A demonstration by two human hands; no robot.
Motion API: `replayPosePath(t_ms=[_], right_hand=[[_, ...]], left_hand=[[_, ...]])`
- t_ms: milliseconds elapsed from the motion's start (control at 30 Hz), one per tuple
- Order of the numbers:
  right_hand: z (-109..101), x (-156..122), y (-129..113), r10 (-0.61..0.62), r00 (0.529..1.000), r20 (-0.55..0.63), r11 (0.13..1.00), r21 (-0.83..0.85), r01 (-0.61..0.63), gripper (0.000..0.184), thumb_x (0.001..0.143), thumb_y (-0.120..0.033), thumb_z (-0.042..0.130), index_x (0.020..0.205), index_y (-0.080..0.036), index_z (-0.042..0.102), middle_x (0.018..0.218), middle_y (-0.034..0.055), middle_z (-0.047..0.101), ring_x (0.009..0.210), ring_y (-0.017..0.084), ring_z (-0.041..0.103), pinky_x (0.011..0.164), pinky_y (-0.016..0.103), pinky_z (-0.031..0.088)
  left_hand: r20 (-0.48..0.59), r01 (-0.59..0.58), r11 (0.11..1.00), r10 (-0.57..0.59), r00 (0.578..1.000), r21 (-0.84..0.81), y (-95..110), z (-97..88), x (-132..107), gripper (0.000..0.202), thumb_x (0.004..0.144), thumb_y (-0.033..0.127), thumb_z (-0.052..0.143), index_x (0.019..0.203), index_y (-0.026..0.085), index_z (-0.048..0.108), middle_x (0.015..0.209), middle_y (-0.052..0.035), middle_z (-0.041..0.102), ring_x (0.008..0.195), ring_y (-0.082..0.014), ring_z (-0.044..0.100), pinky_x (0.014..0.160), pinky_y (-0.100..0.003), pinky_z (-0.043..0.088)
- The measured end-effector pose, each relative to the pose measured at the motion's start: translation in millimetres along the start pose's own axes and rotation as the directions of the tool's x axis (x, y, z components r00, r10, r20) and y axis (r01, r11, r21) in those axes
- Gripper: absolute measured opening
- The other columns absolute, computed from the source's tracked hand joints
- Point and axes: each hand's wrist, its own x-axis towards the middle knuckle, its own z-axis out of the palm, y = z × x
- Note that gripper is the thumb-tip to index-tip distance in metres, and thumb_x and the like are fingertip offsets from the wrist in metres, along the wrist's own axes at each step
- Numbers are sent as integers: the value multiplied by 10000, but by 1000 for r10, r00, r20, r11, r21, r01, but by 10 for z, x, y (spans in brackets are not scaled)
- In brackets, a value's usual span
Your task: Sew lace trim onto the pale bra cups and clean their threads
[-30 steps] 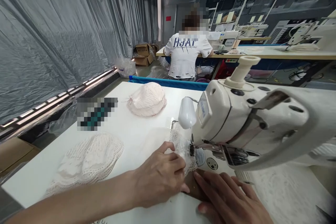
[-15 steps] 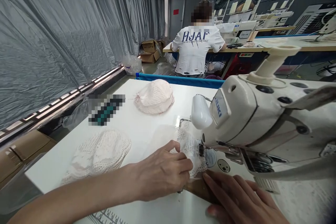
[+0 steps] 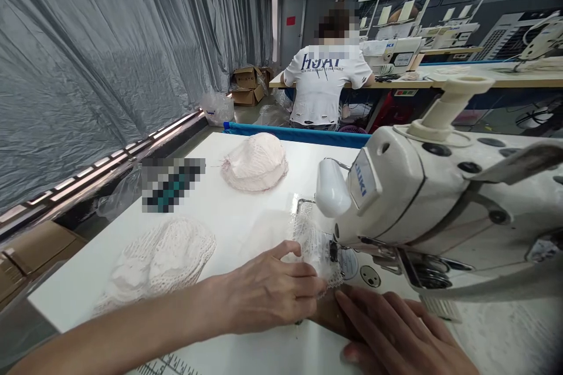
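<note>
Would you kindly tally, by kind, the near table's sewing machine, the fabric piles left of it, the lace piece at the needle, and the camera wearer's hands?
Sewing machine: 1
Fabric piles: 2 (pinkish pile, cream lace pile)
Lace piece: 1
Hands: 2 (left hand, right hand)
Total: 6

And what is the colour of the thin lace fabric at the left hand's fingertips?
The lace fabric is white, best seen in the head view.

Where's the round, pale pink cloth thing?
In the head view, the pale pink cloth piece is on the white table, left of the sewing machine, near the blue strip along the far edge.
</note>
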Motion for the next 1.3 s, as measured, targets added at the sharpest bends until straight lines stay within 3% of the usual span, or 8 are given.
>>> replayPosePath(t_ms=[200, 300, 400, 533, 667, 900, 1100, 1300], right_hand=[[-158, 126, 29, -31, 999, 41, 999, -15, 32, 420, 982, -391, 289, 1087, -174, 633, 1003, 69, 713, 695, 170, 643, 608, 322, 415], [-163, 110, 15, -17, 996, 85, 1000, 13, 16, 396, 971, -400, 327, 1120, -183, 623, 1045, 75, 700, 719, 170, 647, 636, 319, 434], [-153, 80, 7, -11, 993, 120, 1000, 30, 7, 371, 955, -388, 376, 1153, -177, 607, 1086, 89, 684, 757, 182, 648, 680, 333, 449], [-158, 65, 11, -3, 992, 126, 998, 60, -5, 369, 950, -381, 388, 1161, -159, 595, 1077, 93, 682, 756, 180, 648, 686, 335, 451], [-158, 89, 4, 56, 996, 64, 994, 91, -62, 372, 958, -376, 369, 1108, -129, 604, 994, 98, 702, 721, 178, 651, 684, 330, 448], [-168, 187, -16, 50, 999, -4, 996, 78, -50, 406, 983, -340, 283, 1179, -116, 560, 918, 89, 713, 619, 160, 633, 612, 310, 445], [-147, 99, 16, 7, 995, 99, 999, 46, -12, 369, 969, -356, 345, 1171, -163, 585, 1045, 89, 687, 731, 172, 648, 667, 326, 457], [-119, 61, 39, -32, 992, 120, 999, 24, 30, 363, 966, -363, 361, 1173, -170, 588, 1067, 88, 684, 772, 178, 652, 685, 333, 463]], left_hand=[[4, 67, 997, -67, 998, -28, 54, -34, 23, 156, 890, 109, 473, 766, 161, 552, 955, -34, 637, 835, -118, 561, 922, -335, 340], [-2, 122, 989, -123, 992, -81, 80, 7, 71, 120, 920, 235, 471, 959, 148, 544, 854, -23, 615, 767, -129, 550, 852, -333, 361], [-20, 182, 979, -185, 983, -97, 116, 78, 138, 191, 927, 176, 424, 1090, 111, 498, 840, -20, 587, 763, -136, 530, 778, -329, 364], [-55, 212, 971, -218, 974, -108, 151, 147, 197, 175, 905, 80, 399, 1006, 110, 539, 939, -41, 594, 820, -140, 510, 728, -319, 360], [-59, 209, 972, -216, 975, -110, 148, 138, 203, 148, 918, 97, 416, 962, 124, 555, 1077, -29, 591, 841, -122, 503, 735, -307, 365], [-29, 212, 976, -214, 977, -60, 167, 103, 212, 139, 914, 98, 428, 869, 133, 554, 924, -24, 588, 818, -125, 503, 730, -305, 370], [-51, 229, 973, -229, 972, -12, 195, 156, 220, 166, 942, 141, 405, 874, 123, 556, 959, -32, 611, 842, -134, 510, 738, -320, 360], [-150, 225, 974, -224, 963, -6, 203, 148, 218, 169, 915, 101, 449, 799, 119, 569, 861, -26, 637, 752, -113, 523, 720, -321, 360]])
